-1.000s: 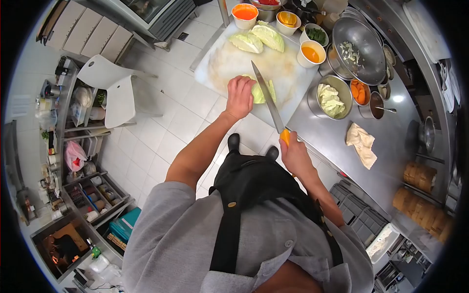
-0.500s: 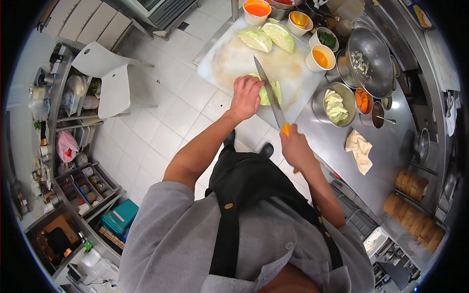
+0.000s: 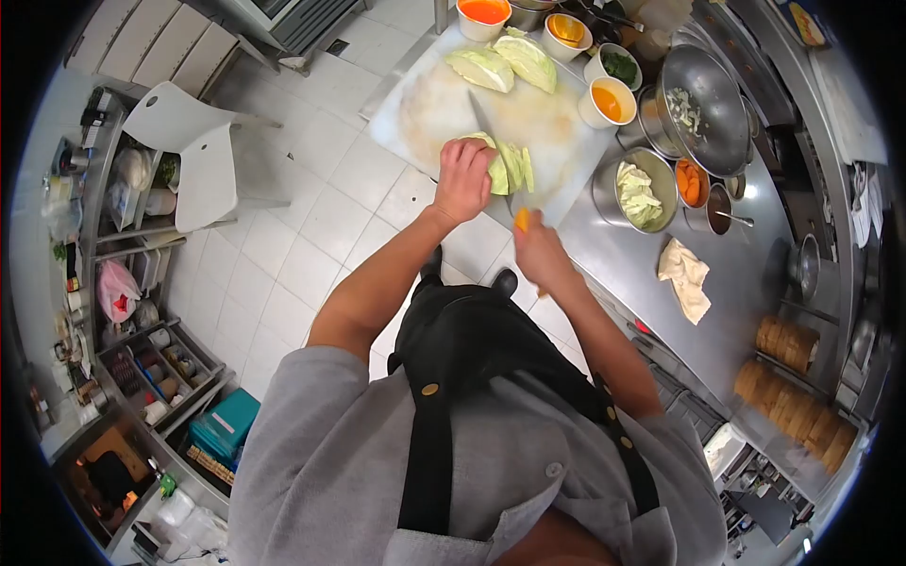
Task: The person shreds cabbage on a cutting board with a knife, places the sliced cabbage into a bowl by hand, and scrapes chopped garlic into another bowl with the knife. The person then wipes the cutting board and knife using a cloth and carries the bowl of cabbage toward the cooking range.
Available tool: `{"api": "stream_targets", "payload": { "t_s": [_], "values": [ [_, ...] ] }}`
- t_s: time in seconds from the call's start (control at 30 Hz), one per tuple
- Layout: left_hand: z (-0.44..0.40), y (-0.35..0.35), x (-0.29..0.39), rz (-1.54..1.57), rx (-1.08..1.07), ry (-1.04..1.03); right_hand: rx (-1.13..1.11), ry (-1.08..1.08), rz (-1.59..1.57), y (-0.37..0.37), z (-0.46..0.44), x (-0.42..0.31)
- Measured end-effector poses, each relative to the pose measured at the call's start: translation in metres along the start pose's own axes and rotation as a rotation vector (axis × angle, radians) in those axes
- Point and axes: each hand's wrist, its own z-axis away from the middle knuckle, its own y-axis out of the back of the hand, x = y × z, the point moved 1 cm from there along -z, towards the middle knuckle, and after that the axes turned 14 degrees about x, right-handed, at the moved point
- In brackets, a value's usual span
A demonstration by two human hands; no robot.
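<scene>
Sank knife (image 3: 478, 111) into cabbage (image 3: 512, 170) right of left hand (image 3: 464, 179), half-curled and holding cabbage; gripping handle (image 3: 522, 220) in closed right hand (image 3: 544, 253).

The left grip (image 3: 463, 179) rests, fingers curled, on sliced pale-green cabbage (image 3: 514, 168) atop a rectangular white cutting board (image 3: 425, 118), while the right grip (image 3: 540, 250) holds a yellow-handled steel knife (image 3: 522, 220), its blade partly hidden.

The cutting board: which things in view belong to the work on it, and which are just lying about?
Seem part of the job:
- cutting board
- knife, in the right hand's grip
- sliced cabbage, touched by the left hand
- two cabbage wedges, on the board

Seem just lying about:
- crumpled cloth
- white chair
- pink bag
- teal box
</scene>
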Motion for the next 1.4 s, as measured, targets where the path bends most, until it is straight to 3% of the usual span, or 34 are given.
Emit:
{"api": "stream_targets", "payload": {
  "t_s": [0.1, 0.2, 0.43, 0.83, 1.07, 1.3, 1.4],
  "values": [
    [0.006, -0.002, 0.001, 0.013, -0.013, 0.011, 0.101, 0.114, 0.016, -0.03, -0.019, 0.012],
    [0.011, -0.002, -0.005, -0.002, 0.003, 0.018, 0.04, 0.003, 0.048, 0.01, 0.017, 0.007],
    [0.01, -0.005, -0.004, -0.012, 0.036, 0.023, 0.104, -0.02, 0.084, 0.05, 0.074, -0.02],
    [0.007, -0.002, -0.003, -0.038, -0.001, 0.053, -0.011, -0.043, 0.169, 0.06, 0.059, -0.043],
    [0.008, -0.003, -0.006, 0.0, 0.039, 0.039, -0.044, -0.042, 0.144, 0.034, 0.0, -0.043],
    [0.009, -0.006, -0.007, 0.035, 0.078, 0.071, -0.139, -0.051, 0.147, 0.064, 0.063, -0.03],
    [0.008, -0.005, -0.008, 0.076, 0.088, 0.079, -0.053, -0.069, 0.169, 0.038, 0.031, -0.032]
  ]
}}
